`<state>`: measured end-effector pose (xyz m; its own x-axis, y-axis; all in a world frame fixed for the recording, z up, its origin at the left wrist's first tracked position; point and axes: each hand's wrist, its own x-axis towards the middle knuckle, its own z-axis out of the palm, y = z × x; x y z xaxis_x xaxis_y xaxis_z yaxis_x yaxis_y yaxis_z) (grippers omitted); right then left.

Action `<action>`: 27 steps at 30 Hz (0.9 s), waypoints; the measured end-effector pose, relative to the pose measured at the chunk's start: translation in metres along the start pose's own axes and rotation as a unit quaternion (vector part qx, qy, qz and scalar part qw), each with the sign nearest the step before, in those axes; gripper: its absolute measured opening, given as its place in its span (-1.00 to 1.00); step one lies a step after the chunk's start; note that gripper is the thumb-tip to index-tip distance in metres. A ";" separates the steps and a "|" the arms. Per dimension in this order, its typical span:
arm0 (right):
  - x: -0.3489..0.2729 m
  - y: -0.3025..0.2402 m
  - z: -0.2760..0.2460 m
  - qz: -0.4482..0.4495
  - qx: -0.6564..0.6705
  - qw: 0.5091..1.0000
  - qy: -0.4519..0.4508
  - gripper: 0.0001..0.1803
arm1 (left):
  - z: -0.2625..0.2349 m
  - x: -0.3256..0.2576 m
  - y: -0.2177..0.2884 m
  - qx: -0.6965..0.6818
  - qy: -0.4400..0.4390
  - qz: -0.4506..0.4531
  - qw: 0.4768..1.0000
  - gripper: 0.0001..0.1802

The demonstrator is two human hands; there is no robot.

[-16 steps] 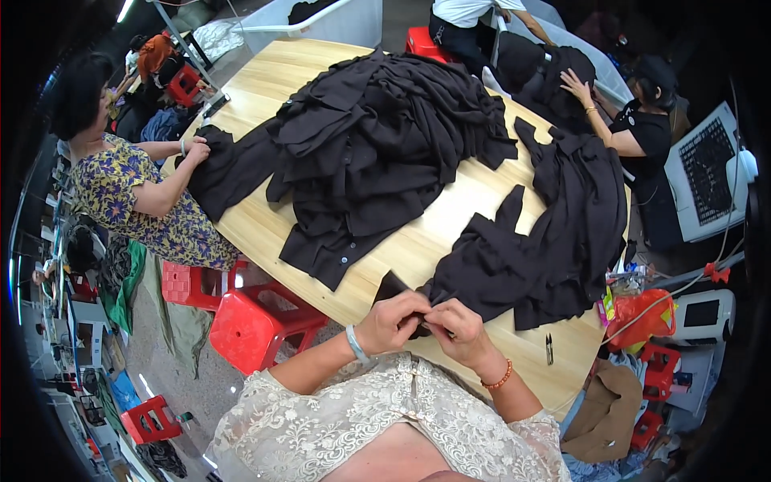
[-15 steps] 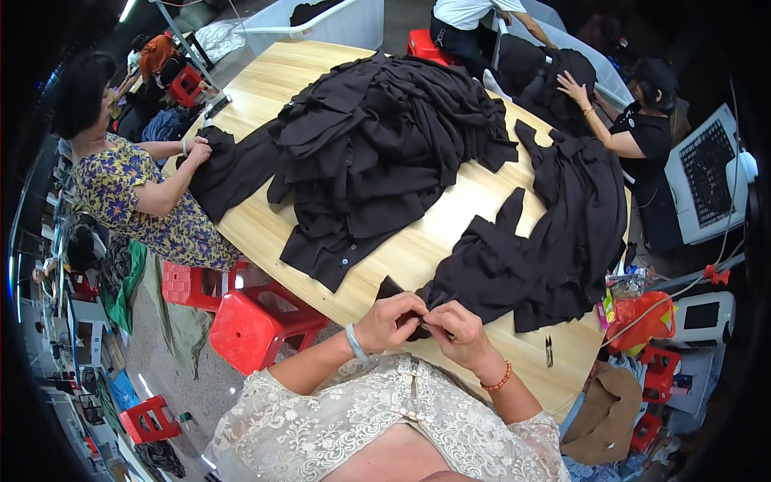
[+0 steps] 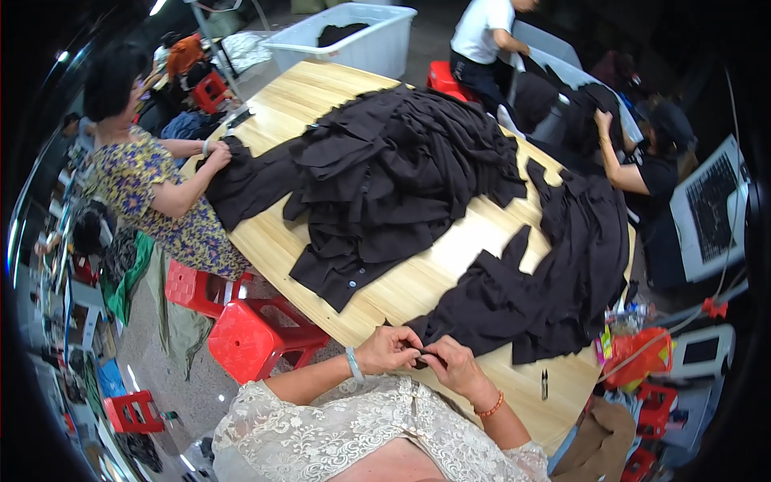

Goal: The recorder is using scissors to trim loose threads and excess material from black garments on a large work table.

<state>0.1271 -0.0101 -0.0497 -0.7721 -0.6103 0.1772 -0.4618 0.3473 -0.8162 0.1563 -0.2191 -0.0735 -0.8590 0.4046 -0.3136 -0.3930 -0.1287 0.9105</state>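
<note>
head view: black garment (image 3: pixel 530 301) lengthwise up-right

The table (image 3: pixel 418 289) was pale, smooth wood with a light grain; the black garment (image 3: pixel 522 301) at its 4 o'clock edge was matt woven cloth, as was the pile (image 3: pixel 401 177) at centre; the red stool (image 3: pixel 249 341) at 8 o'clock was glossy plastic

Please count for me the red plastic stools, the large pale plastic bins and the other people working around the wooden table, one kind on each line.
Red plastic stools: 5
Large pale plastic bins: 1
Other people at the wooden table: 3
Total: 9
</note>
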 end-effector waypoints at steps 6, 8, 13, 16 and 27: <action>-0.012 -0.005 0.014 0.042 -0.044 0.997 0.055 -0.93 | 0.013 0.004 -0.007 0.174 0.058 0.115 0.976 -0.89; -0.012 -0.006 0.018 0.046 -0.073 0.993 0.076 -0.94 | 0.024 0.003 -0.013 0.283 0.140 0.289 0.904 -0.90; -0.006 -0.022 0.019 0.036 -0.093 0.988 0.114 -0.94 | 0.038 -0.004 -0.020 0.302 0.201 0.297 0.884 -0.89; 0.004 -0.020 0.020 -0.006 -0.119 0.985 0.126 -0.92 | 0.038 -0.003 -0.024 0.290 0.233 0.272 0.887 -0.81; 0.016 -0.006 0.038 -0.088 -0.185 0.978 0.051 -0.82 | 0.019 0.011 -0.038 0.307 0.227 0.139 0.914 -0.78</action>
<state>0.1343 -0.0489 -0.0633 -0.6974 -0.6163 0.3658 -0.7029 0.4885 -0.5171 0.1681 -0.1930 -0.1065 -1.0000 -0.0021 0.0007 -0.0002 0.4192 0.9079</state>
